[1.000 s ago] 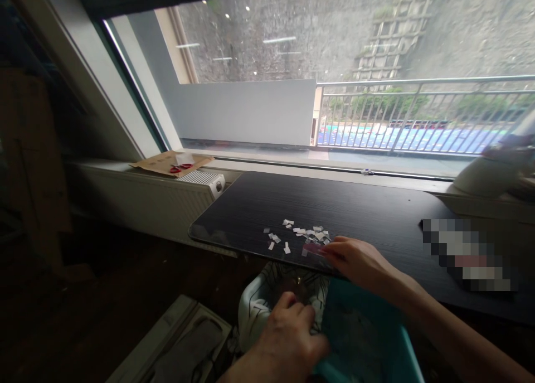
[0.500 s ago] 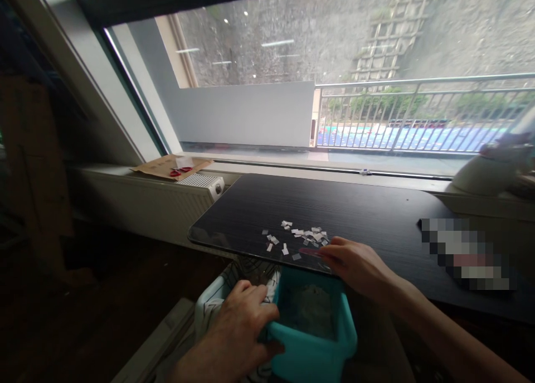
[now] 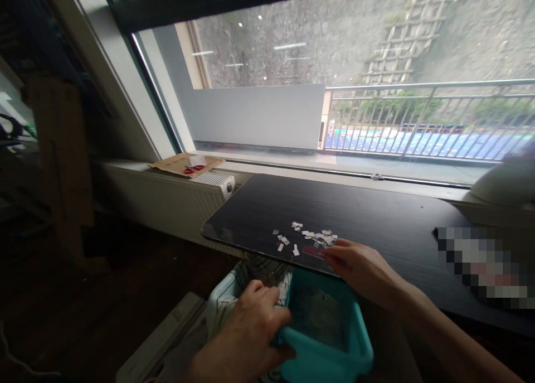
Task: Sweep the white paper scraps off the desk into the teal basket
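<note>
My left hand (image 3: pixel 254 321) is closed around the near left rim of a turquoise plastic bin (image 3: pixel 330 365), held just under the table's front edge. Greyish matter, too dim to name, shows inside it. Above the dark table (image 3: pixel 355 204), my right hand (image 3: pixel 361 268) pinches a thin, flat, pinkish-red strip (image 3: pixel 313 252), low over the tabletop by the front edge. I cannot make out its exact kind. Small white and clear scraps (image 3: pixel 320 237) are scattered just beyond and to the left of the strip.
A paler bin (image 3: pixel 219 291) with patterned cloth stands left of the turquoise one. Red-handled scissors (image 3: pixel 194 169) lie on brown cardboard (image 3: pixel 167 164) by the radiator (image 3: pixel 175 204). A blurred-out object (image 3: pixel 480 266) rests at the table's right. The window ledge runs behind.
The view has turned slightly left. My right hand's strip has shifted a little left across the table, and one scrap near the front edge no longer shows. My left hand keeps its hold.
</note>
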Tool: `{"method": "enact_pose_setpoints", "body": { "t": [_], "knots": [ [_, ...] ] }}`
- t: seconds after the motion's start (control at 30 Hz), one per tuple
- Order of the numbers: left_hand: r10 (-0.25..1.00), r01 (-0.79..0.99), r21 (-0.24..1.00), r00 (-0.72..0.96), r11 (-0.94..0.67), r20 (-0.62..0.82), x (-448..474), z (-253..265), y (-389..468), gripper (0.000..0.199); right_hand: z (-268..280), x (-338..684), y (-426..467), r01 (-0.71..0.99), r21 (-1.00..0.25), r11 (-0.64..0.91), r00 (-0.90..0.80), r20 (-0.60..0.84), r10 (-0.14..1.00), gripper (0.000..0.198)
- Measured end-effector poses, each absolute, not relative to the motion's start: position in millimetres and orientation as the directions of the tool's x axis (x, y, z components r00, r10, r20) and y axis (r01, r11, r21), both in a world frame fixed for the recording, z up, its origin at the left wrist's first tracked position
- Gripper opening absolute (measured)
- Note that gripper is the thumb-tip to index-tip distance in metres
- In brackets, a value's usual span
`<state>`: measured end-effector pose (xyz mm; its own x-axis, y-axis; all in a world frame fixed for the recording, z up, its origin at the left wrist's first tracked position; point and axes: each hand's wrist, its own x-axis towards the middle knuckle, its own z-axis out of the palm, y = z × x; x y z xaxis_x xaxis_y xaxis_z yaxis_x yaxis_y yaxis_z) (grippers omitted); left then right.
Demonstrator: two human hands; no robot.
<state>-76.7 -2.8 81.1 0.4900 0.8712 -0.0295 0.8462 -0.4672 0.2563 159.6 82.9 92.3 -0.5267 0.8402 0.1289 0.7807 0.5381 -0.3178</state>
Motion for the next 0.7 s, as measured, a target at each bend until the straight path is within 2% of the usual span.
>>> {"method": "enact_pose_setpoints", "body": {
  "t": [0.23, 0.47, 0.6, 0.7],
  "knots": [
    [0.825, 0.801, 0.282, 0.563, -0.529, -0.053, -66, 77, -1, 0.033, 81, 143, 109, 0.785, -0.341, 0.517, -0.507, 0.124, 0.853, 0.029],
    [0.809, 0.776, 0.265, 0.587, -0.572, 0.027, -63, 62, -2, 0.035, 80, 150, 108, 0.774, -0.385, 0.502, -0.507, 0.098, 0.856, 0.030],
    [0.739, 0.722, 0.223, 0.673, -0.655, -0.009, -54, 67, 0, 0.029, 79, 153, 108, 0.777, -0.386, 0.498, -0.499, 0.105, 0.860, 0.030],
    [0.671, 0.672, 0.147, 0.739, -0.726, -0.059, -43, 67, 5, 0.028, 78, 154, 104, 0.788, -0.373, 0.490, -0.480, 0.126, 0.868, 0.030]
  ]
}}
